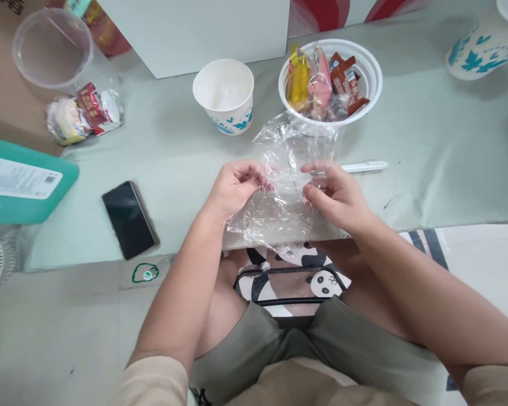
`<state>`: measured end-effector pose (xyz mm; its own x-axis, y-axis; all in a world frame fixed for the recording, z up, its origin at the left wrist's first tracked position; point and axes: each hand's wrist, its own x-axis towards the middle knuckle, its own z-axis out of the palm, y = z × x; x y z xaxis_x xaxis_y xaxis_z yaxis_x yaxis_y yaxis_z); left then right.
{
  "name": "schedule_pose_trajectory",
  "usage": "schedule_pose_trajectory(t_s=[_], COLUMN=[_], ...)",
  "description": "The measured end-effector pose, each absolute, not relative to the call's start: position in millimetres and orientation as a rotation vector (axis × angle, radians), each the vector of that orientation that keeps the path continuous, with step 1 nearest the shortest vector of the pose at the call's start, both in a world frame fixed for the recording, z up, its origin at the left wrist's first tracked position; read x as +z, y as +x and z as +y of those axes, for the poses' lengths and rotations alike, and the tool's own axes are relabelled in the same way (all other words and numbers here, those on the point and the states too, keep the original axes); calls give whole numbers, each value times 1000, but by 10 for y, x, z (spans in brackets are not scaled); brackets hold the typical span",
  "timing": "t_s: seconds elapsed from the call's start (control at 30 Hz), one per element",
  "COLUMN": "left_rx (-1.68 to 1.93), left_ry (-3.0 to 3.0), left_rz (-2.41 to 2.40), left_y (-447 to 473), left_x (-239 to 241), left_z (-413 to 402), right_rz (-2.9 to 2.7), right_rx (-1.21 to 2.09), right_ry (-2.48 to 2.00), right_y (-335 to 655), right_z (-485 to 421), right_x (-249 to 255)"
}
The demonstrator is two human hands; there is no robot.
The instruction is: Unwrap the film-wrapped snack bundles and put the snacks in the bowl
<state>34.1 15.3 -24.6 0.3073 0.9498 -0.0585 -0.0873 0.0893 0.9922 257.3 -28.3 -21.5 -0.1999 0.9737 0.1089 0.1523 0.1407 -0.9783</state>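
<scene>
A crumpled clear plastic bag [279, 192] lies at the near edge of the table, held between both hands. My left hand [235, 186] pinches its left side with curled fingers. My right hand [334, 194] grips its right side, fingers closed on the film. Just behind the bag stands a white bowl [370, 67] filled with several wrapped snacks in yellow, pink and brown packets.
A white paper cup [224, 96] with blue print stands left of the bowl. A black phone [130, 219] lies at the left, beside a teal box [21, 186]. A bagged pile of snacks [84, 113], a clear lid [51, 48] and a white pen [364, 166] are nearby.
</scene>
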Motion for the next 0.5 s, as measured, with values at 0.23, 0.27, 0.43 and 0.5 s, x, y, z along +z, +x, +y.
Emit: schedule_pose_trajectory(t_s=[0.23,0.27,0.43,0.5], left_rx=[1134,1135,1137,1122], left_ry=[1199,1185,1095,1055], left_rz=[942,936,925,918], left_y=[260,255,261,272], left_x=[-243,-238,-179,-159], left_z=[179,178,179,192], right_rz=[-1573,-1610,-1710,-1710], right_rx=[793,737,725,790], right_ry=[-1069,-1032,-1037,-1045], right_y=[2610,2619,2667,2683], right_z=[-255,-249,-242,-246], right_x=[-297,-291,-256,-266])
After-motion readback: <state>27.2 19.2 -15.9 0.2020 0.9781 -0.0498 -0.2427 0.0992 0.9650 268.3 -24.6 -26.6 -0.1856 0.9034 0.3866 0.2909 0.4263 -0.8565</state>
